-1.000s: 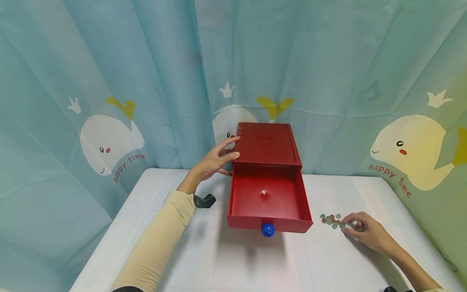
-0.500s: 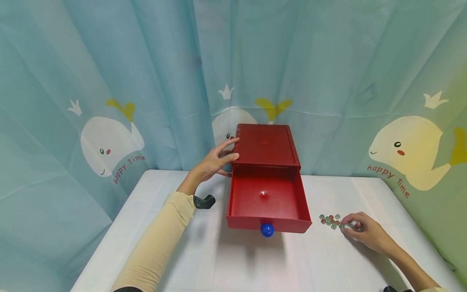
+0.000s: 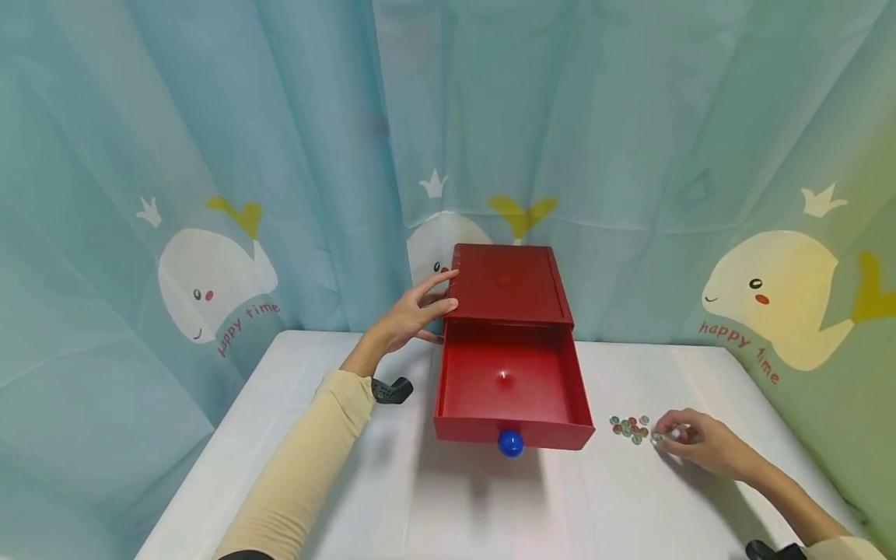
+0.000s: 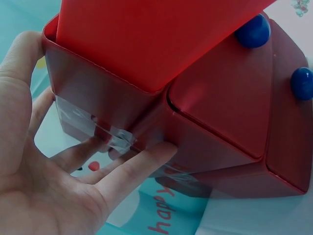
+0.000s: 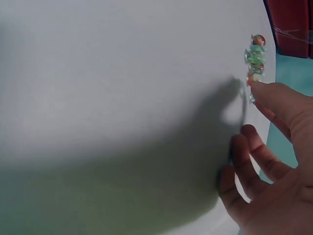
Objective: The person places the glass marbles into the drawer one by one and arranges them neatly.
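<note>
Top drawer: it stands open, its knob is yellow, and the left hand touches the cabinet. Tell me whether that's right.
No: the knob is blue, as the head view shows. The top drawer stands open and the left hand touches the cabinet.

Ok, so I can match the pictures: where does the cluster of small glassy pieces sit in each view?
Head: the cluster is right of the red drawer unit, beside the right hand.
Left wrist: the cluster is in the top right corner, blurred.
Right wrist: the cluster is upper right.
Shared landmark: the red drawer unit, cut off at the right wrist view's top right.
</note>
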Demonstrator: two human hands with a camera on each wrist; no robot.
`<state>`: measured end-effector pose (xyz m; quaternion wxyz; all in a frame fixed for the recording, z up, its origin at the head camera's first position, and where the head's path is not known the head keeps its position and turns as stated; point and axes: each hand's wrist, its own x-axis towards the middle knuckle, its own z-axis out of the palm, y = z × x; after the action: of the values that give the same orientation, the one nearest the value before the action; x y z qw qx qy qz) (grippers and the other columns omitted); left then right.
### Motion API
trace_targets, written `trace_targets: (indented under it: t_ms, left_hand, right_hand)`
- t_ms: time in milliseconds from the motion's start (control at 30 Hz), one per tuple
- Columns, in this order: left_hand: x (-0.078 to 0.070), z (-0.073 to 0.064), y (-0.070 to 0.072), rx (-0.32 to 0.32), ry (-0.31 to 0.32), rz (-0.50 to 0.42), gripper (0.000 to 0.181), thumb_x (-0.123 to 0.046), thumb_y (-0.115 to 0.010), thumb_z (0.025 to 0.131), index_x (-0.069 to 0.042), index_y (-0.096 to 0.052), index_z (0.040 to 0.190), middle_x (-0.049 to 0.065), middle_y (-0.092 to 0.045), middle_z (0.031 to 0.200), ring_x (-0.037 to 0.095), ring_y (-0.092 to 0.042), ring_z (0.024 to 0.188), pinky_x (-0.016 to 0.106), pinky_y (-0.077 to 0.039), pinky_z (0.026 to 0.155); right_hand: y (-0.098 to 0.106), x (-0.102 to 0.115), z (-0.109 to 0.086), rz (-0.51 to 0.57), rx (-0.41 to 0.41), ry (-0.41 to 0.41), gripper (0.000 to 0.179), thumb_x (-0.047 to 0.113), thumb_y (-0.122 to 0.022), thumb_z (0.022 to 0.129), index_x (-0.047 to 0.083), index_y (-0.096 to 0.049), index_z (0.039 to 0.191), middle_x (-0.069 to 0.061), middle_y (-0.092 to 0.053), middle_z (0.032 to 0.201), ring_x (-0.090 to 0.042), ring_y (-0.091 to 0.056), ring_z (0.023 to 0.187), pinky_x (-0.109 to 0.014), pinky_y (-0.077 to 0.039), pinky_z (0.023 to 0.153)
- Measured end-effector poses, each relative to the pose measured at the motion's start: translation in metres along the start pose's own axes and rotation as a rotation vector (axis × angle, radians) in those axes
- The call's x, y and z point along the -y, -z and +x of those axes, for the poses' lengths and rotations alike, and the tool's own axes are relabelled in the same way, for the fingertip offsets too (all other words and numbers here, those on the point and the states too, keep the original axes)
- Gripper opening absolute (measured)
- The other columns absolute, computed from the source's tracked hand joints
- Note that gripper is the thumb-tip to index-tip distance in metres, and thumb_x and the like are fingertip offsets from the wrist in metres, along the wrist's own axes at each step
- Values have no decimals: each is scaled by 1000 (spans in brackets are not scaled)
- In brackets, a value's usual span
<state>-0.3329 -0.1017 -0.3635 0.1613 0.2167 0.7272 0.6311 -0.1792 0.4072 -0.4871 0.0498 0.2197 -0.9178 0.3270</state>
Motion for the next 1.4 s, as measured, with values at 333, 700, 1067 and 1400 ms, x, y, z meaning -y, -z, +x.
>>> trace_targets:
  t_ms: [333, 700, 1067, 1400]
  left_hand:
    - [1, 1, -1, 2, 2, 1, 63, -31, -64, 100, -39, -39, 157, 10, -34, 159, 34, -41, 141, 57, -58, 88]
    - [1, 1, 0, 1, -1, 0, 63, -30, -64, 101, -39, -38, 158, 11, -35, 159, 35, -41, 141, 56, -59, 87]
    - [1, -1, 0, -6, -1, 3, 63, -30, -64, 101, -38, -38, 158, 10, -35, 160, 35, -42, 140, 55, -60, 86]
    - [0, -1, -1, -1, 3, 9, 64, -32, -64, 100, -39, -38, 158, 8, -35, 160, 34, -42, 140, 57, -58, 88]
  right_hand:
    - [28, 9, 13, -15, 121, 58, 21, -1, -76, 87, 16, -66, 93, 8, -64, 93, 1, -59, 73, -23, -49, 59]
    - [71, 34, 39, -70, 75, 135, 25, -2, -80, 84, 16, -68, 96, 9, -67, 93, -1, -61, 76, -22, -51, 60]
    - [110, 72, 63, -67, 49, 85, 25, -1, -79, 86, 19, -70, 100, 7, -67, 96, -7, -66, 79, -22, -54, 64]
    - [127, 99, 85, -91, -18, 84, 22, 4, -78, 90, 20, -71, 104, 4, -71, 99, -7, -69, 82, -22, -53, 64]
